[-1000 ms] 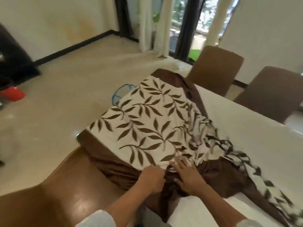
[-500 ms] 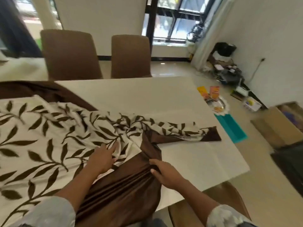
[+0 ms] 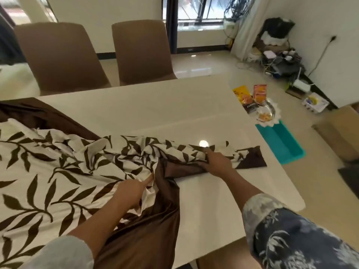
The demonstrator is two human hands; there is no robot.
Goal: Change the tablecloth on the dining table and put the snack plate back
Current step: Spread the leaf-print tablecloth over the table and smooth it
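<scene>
Spreading is half done: left hand pinches and right hand grips the bunched cream leaf-print brown-bordered tablecloth, right half of white dining table bare, silver snack plate waiting beyond its far-right edge.

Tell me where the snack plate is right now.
In the head view, the snack plate sits off the table, beyond its far right corner, resting on the end of a teal box with two snack packets beside it.
</scene>
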